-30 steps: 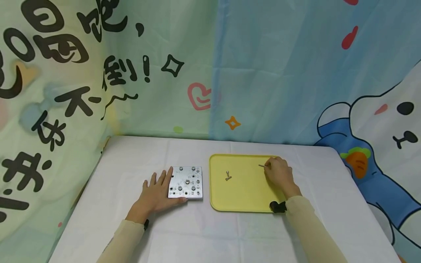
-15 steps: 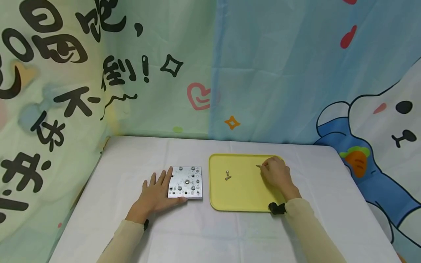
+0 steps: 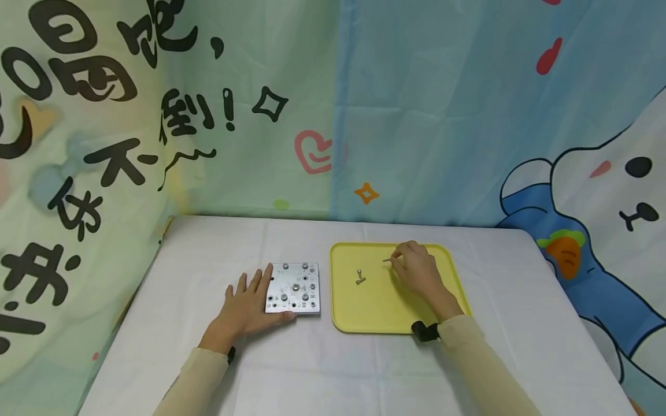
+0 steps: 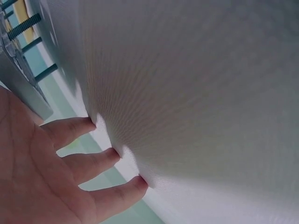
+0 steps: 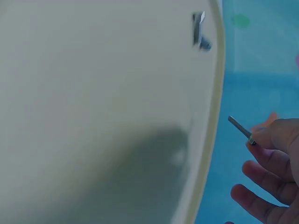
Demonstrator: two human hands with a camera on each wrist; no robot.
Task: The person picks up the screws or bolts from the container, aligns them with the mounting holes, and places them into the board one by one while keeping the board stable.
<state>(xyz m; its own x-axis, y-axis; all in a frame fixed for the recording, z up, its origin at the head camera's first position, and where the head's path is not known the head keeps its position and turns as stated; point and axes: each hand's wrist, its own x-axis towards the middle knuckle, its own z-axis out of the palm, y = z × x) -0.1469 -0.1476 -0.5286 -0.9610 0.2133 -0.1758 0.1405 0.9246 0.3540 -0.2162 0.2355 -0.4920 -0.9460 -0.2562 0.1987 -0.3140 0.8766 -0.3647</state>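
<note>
A silver metal plate [image 3: 293, 289] with several screws and holes lies left of the yellow tray in the head view. My left hand [image 3: 248, 303] spreads straight fingers beside it, index finger and thumb touching its left and near edges. In the left wrist view, threaded shafts [image 4: 46, 73] stick out from the plate, and fingertips [image 4: 138, 183] press the white cloth. Over the tray, my right hand [image 3: 418, 271] pinches a small metal screw [image 5: 239, 127] between thumb and index finger, its shaft pointing outward. Two loose screws [image 3: 360, 281] lie on the tray's left half.
The yellow tray [image 3: 385, 318] rests on a white-covered table [image 3: 338, 375]. Behind the table hangs a printed curtain [image 3: 416, 115]. A black wrist-mounted device [image 3: 425, 331] overhangs the tray's near edge.
My right hand has moved left across the tray with the screw pinched in it, toward the two loose screws. My left hand and the plate have stayed put.
</note>
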